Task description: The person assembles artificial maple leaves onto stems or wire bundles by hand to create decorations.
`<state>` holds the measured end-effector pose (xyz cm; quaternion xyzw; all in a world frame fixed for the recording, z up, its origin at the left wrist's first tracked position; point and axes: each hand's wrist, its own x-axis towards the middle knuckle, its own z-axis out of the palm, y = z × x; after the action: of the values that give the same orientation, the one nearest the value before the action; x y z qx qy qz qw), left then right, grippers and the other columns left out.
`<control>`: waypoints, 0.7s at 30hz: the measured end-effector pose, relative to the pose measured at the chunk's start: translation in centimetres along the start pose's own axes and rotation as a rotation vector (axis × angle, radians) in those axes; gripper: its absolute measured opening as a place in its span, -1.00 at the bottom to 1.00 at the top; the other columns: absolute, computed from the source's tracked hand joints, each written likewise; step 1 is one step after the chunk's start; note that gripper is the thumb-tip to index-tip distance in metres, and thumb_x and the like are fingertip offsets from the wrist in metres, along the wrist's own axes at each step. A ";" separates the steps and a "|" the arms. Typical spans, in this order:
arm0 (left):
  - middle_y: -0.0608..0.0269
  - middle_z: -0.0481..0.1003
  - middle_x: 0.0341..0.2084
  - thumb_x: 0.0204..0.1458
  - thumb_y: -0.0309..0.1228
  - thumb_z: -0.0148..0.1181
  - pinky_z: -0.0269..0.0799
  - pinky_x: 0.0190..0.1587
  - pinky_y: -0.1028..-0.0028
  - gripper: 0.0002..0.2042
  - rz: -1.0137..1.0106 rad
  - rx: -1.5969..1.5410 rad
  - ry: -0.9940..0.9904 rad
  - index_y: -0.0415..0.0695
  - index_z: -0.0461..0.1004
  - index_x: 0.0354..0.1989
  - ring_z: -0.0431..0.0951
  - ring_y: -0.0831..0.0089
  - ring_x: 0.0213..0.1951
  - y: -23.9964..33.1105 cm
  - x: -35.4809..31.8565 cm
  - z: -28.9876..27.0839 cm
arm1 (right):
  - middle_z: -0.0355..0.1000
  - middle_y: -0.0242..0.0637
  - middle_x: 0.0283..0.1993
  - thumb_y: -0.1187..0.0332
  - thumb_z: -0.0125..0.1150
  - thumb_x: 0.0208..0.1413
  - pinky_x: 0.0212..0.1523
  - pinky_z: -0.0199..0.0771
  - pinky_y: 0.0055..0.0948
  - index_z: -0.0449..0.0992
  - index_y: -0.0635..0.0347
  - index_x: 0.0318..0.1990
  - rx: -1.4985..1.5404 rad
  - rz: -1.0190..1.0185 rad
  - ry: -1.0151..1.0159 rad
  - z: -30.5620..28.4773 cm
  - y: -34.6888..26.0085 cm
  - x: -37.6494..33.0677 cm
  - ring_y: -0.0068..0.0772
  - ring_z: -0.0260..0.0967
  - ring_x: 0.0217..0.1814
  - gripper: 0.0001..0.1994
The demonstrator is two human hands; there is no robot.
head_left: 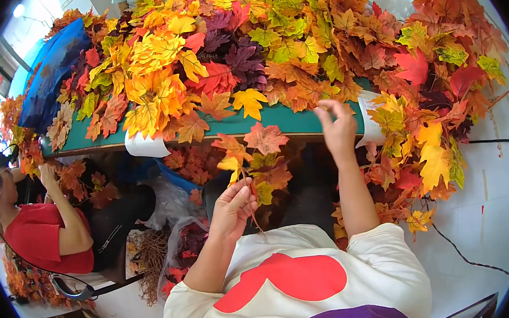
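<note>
My left hand point(233, 205) is closed around the stems of a small bunch of artificial maple leaves point(253, 153), orange, yellow and green, held up in front of my chest. My right hand point(337, 130) is raised at the front edge of the green table point(287, 123), fingers pinched close together just below the big heap of artificial autumn leaves point(239, 46); whether it grips a leaf I cannot tell. The heap covers nearly the whole tabletop in red, orange, yellow and purple.
A person in a red top point(39, 236) sits at my left, handling leaves. A blue bag point(56, 70) lies on the table's left end. More leaves hang off the right side point(427, 151). Plastic bags and bundled stems point(154, 250) sit under the table.
</note>
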<state>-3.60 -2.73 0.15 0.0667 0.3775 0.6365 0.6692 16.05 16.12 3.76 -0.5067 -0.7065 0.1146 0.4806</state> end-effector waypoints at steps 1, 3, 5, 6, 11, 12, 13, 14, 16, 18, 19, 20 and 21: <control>0.33 0.45 -0.46 -0.01 -0.51 0.11 0.46 -0.39 0.59 -0.81 -0.021 0.001 -0.008 -0.20 0.40 -0.19 0.48 0.56 -0.46 -0.2 0.0 -0.3 | 0.45 -0.23 -0.30 0.32 0.20 -0.11 -0.13 0.25 -0.29 0.49 0.20 -0.33 -0.132 -0.026 0.058 0.1 2.0 0.7 -0.16 0.32 -0.20 -0.81; 0.32 0.44 -0.46 0.00 -0.51 0.10 0.46 -0.37 0.57 -0.81 -0.026 0.025 -0.013 -0.20 0.39 -0.18 0.48 0.55 -0.45 -0.4 0.2 0.0 | 0.45 -0.24 -0.29 0.30 0.22 -0.13 -0.07 0.19 -0.28 0.50 0.20 -0.31 -0.197 -0.151 0.118 0.8 5.7 1.6 -0.21 0.33 -0.17 -0.78; 0.31 0.44 -0.45 0.01 -0.51 0.09 0.46 -0.36 0.55 -0.81 -0.026 0.047 -0.011 -0.20 0.38 -0.17 0.48 0.54 -0.44 -0.5 0.3 0.4 | 0.46 -0.25 -0.31 0.30 0.23 -0.14 -0.06 0.17 -0.27 0.51 0.20 -0.33 -0.189 -0.180 0.120 1.2 6.7 1.9 -0.23 0.33 -0.18 -0.78; 0.31 0.44 -0.44 0.01 -0.51 0.09 0.46 -0.36 0.54 -0.80 0.001 0.054 0.014 -0.20 0.38 -0.17 0.48 0.53 -0.43 -0.4 0.2 0.8 | 0.46 -0.26 -0.35 0.30 0.24 -0.15 -0.10 0.20 -0.28 0.52 0.20 -0.38 -0.169 -0.131 0.115 1.4 6.7 2.0 -0.24 0.33 -0.20 -0.81; 0.33 0.41 -0.44 -0.02 -0.55 0.11 0.46 -0.31 0.51 -0.79 0.100 0.074 0.006 -0.21 0.36 -0.17 0.47 0.51 -0.40 0.4 0.2 1.3 | 0.43 -0.29 -0.49 0.39 0.28 -0.20 -0.32 0.27 -0.39 0.55 0.19 -0.47 -0.006 -0.106 0.143 1.3 5.9 2.5 -0.31 0.32 -0.37 -0.89; 0.33 0.41 -0.44 -0.02 -0.55 0.11 0.46 -0.31 0.51 -0.79 0.104 0.068 0.020 -0.21 0.36 -0.17 0.47 0.51 -0.40 0.5 0.3 1.1 | 0.43 -0.29 -0.49 0.39 0.28 -0.20 -0.32 0.27 -0.39 0.55 0.19 -0.47 0.001 -0.107 0.129 1.1 5.4 2.4 -0.31 0.32 -0.37 -0.89; 0.32 0.41 -0.44 -0.02 -0.55 0.11 0.46 -0.31 0.51 -0.78 0.124 0.087 0.002 -0.21 0.36 -0.16 0.47 0.51 -0.40 0.5 0.5 1.0 | 0.42 -0.31 -0.52 0.40 0.29 -0.20 -0.33 0.26 -0.40 0.55 0.18 -0.47 0.004 -0.146 0.141 0.8 4.8 2.2 -0.32 0.30 -0.41 -0.90; 0.32 0.41 -0.44 -0.02 -0.56 0.11 0.46 -0.30 0.51 -0.77 0.142 0.105 -0.015 -0.22 0.35 -0.16 0.47 0.51 -0.40 0.6 0.6 0.8 | 0.40 -0.32 -0.54 0.42 0.29 -0.20 -0.33 0.25 -0.41 0.55 0.18 -0.46 0.006 -0.183 0.151 0.4 4.1 2.0 -0.34 0.28 -0.44 -0.90; 0.31 0.40 -0.45 -0.04 -0.54 0.13 0.45 -0.29 0.53 -0.75 0.159 0.099 0.057 -0.23 0.34 -0.16 0.47 0.52 -0.39 1.0 0.5 1.3 | 0.36 -0.35 -0.57 0.44 0.28 -0.19 -0.33 0.24 -0.44 0.55 0.17 -0.47 0.007 -0.239 0.159 0.2 2.9 1.9 -0.38 0.26 -0.46 -0.92; 0.30 0.41 -0.44 -0.06 -0.52 0.16 0.45 -0.31 0.54 -0.74 0.188 0.195 0.048 -0.24 0.35 -0.16 0.47 0.53 -0.40 1.3 1.0 1.5 | 0.40 -0.29 -0.39 0.48 0.26 -0.17 -0.21 0.29 -0.42 0.47 0.20 -0.51 0.119 -0.295 0.205 -0.6 2.4 1.7 -0.32 0.30 -0.38 -0.93; 0.28 0.43 -0.45 -0.08 -0.50 0.19 0.43 -0.36 0.57 -0.72 0.233 0.273 0.075 -0.26 0.36 -0.17 0.47 0.55 -0.43 1.3 1.2 1.4 | 0.41 -0.25 -0.29 0.49 0.22 -0.14 -0.12 0.28 -0.35 0.41 0.21 -0.52 0.059 -0.373 0.227 -1.3 1.3 1.6 -0.28 0.33 -0.29 -0.91; 0.27 0.46 -0.45 -0.10 -0.49 0.21 0.41 -0.40 0.60 -0.75 0.268 0.354 0.086 -0.28 0.41 -0.22 0.47 0.57 -0.46 1.6 1.4 1.6 | 0.42 -0.23 -0.24 0.54 0.13 -0.09 0.01 0.24 -0.27 0.35 0.22 -0.52 0.025 -0.487 0.249 -2.1 0.1 1.7 -0.27 0.35 -0.15 -0.92; 0.25 0.48 -0.46 -0.10 -0.49 0.21 0.41 -0.38 0.60 -0.77 0.333 0.418 0.086 -0.30 0.44 -0.25 0.47 0.58 -0.47 1.7 1.6 1.4 | 0.43 -0.21 -0.24 0.56 0.08 -0.08 0.07 0.19 -0.22 0.33 0.22 -0.51 0.087 -0.499 0.222 -2.5 -0.8 1.6 -0.27 0.36 -0.15 -0.93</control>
<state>-4.30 -0.40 1.44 0.2374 0.5125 0.6483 0.5106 17.55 16.30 6.47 -0.3053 -0.7467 -0.0332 0.5900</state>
